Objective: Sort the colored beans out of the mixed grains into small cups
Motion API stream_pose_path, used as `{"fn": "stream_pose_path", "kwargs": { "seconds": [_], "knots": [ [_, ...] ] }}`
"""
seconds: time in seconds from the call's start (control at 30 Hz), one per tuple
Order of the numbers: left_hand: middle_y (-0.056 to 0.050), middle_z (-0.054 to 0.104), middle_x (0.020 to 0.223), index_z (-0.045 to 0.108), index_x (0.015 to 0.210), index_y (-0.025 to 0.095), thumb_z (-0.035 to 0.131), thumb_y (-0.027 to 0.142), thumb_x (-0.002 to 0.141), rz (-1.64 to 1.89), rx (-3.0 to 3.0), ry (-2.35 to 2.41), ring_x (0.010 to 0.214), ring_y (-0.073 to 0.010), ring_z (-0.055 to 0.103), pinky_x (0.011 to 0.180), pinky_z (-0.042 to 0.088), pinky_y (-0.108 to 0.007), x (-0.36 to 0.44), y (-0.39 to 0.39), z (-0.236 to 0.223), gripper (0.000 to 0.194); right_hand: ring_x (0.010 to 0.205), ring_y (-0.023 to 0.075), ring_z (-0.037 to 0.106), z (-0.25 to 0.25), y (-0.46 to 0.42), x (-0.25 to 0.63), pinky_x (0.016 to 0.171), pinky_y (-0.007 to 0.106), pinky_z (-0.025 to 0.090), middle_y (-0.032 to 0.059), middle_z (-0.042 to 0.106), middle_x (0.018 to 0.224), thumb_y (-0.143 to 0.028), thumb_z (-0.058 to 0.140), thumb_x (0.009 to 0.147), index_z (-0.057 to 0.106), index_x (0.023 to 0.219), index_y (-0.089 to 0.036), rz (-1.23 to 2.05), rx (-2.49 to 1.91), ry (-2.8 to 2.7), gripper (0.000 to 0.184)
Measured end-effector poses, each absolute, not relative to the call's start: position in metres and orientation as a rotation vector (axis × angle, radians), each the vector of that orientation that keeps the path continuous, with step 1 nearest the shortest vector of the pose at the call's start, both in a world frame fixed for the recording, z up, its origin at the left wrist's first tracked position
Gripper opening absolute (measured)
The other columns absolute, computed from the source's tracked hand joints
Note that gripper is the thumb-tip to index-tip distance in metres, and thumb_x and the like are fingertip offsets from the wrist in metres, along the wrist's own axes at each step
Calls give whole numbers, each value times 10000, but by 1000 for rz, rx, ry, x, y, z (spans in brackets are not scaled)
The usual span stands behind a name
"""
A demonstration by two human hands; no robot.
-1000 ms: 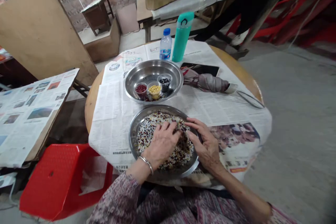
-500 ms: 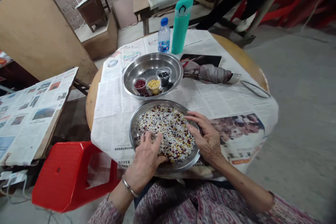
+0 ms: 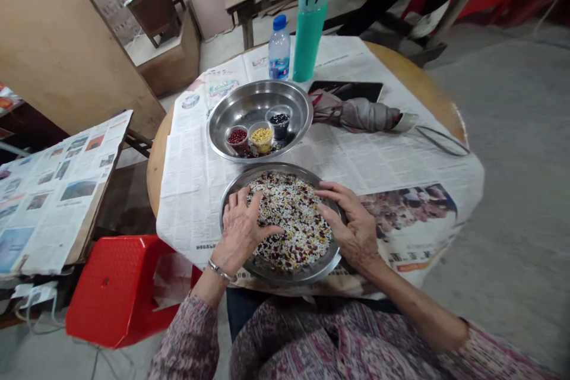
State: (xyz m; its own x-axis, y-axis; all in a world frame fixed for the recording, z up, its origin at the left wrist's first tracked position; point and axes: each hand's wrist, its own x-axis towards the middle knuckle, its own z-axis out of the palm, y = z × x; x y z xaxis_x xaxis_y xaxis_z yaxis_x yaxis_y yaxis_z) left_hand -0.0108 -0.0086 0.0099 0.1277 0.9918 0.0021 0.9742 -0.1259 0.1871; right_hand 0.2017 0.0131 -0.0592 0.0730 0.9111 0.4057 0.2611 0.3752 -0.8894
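A round metal bowl [image 3: 327,273] stands at the near edge of the table. Spread inside it is a mix of white grains and red, yellow and black beans [image 3: 294,219]. My left hand [image 3: 243,222] is over the bowl's left side, fingers apart, at the edge of the mix. On the right, my right hand [image 3: 354,228] lies across the rim with its fingers spread and the tips by the grains. Behind, a second metal bowl [image 3: 218,113] holds plastic cups of red beans [image 3: 237,136], yellow beans [image 3: 261,136] and black beans [image 3: 279,122].
A water bottle [image 3: 279,50], a teal flask [image 3: 312,29], a dark tablet-like slab [image 3: 351,90] and a folded grey umbrella [image 3: 360,114] lie or stand on the newspaper-covered table [image 3: 182,196]. At the left are a red stool [image 3: 104,291] and another newspaper-covered table [image 3: 57,190].
My left hand has moved up and left, from within the mix to the bowl's left side. My right hand stays at the right rim. The camera view has shifted slightly.
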Motion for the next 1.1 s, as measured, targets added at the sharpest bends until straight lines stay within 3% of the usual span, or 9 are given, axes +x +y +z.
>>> {"fn": "stream_pose_path", "kwargs": {
  "seconds": [0.07, 0.13, 0.23, 0.33, 0.53, 0.73, 0.83, 0.93, 1.1],
  "knots": [
    [-142, 468, 1418, 490, 1389, 236, 800, 553, 755, 105, 2196, 1992, 1273, -361, 481, 1013, 513, -537, -11, -18, 9, 774, 1193, 249, 616, -61, 13, 202, 1057, 496, 466, 96, 677, 1247, -322, 609, 931, 708, 1071, -244, 674, -1114, -1469, 189],
    [-111, 511, 1329, 533, 1339, 248, 778, 441, 819, 152, 2160, 1945, 1220, -309, 521, 1001, 530, -485, -4, -23, 6, 607, 1191, 243, 616, -63, 14, 203, 1056, 489, 466, 94, 676, 1249, -310, 608, 935, 707, 1074, -245, 661, -1106, -1484, 183],
    [-68, 585, 1153, 621, 1170, 230, 619, 185, 928, 262, 2120, 1830, 1086, -213, 588, 978, 539, -386, 11, -19, -1, 246, 1189, 244, 619, -63, 14, 203, 1056, 488, 467, 92, 678, 1246, -305, 609, 934, 710, 1067, -246, 651, -1106, -1487, 177],
    [-60, 651, 1035, 666, 1049, 195, 549, 59, 899, 349, 2070, 1752, 1006, -191, 625, 979, 531, -360, 25, -7, -8, 234, 1181, 247, 625, -62, 14, 202, 1050, 491, 473, 93, 680, 1239, -310, 613, 930, 713, 1051, -246, 642, -1110, -1486, 169],
    [-56, 694, 980, 682, 1026, 163, 544, 91, 925, 449, 2095, 1514, 957, -178, 651, 967, 540, -343, 39, -16, -6, 186, 1169, 248, 631, -62, 15, 202, 1036, 489, 484, 97, 683, 1225, -314, 610, 927, 708, 1048, -243, 637, -1111, -1487, 172],
    [-92, 629, 1306, 575, 1271, 144, 520, 120, 959, 271, 2336, 1245, 1190, -204, 578, 1068, 504, -350, 43, -53, 10, 319, 1174, 250, 625, -64, 16, 203, 1040, 497, 475, 101, 676, 1232, -309, 605, 931, 705, 1050, -238, 641, -1108, -1494, 171],
    [-106, 605, 1356, 545, 1297, 116, 539, 109, 943, 165, 2458, 1155, 1190, -213, 570, 1077, 500, -358, 41, -53, 12, 353, 1171, 251, 625, -65, 15, 203, 1038, 499, 473, 103, 675, 1232, -307, 604, 933, 705, 1048, -236, 637, -1106, -1491, 169],
    [-89, 595, 1345, 552, 1274, 167, 499, 109, 965, 159, 2511, 1315, 1186, -215, 560, 1072, 501, -392, 37, -44, 12, 318, 1166, 251, 628, -64, 15, 202, 1039, 492, 472, 98, 678, 1227, -305, 612, 929, 708, 1043, -237, 631, -1102, -1487, 164],
    [-141, 516, 1349, 520, 1364, 202, 713, 253, 872, 150, 2274, 1744, 1204, -300, 527, 993, 542, -488, 31, -24, 8, 531, 1175, 244, 624, -63, 15, 202, 1046, 476, 470, 93, 677, 1229, -294, 617, 928, 711, 1046, -239, 633, -1099, -1486, 160]
  ]
}}
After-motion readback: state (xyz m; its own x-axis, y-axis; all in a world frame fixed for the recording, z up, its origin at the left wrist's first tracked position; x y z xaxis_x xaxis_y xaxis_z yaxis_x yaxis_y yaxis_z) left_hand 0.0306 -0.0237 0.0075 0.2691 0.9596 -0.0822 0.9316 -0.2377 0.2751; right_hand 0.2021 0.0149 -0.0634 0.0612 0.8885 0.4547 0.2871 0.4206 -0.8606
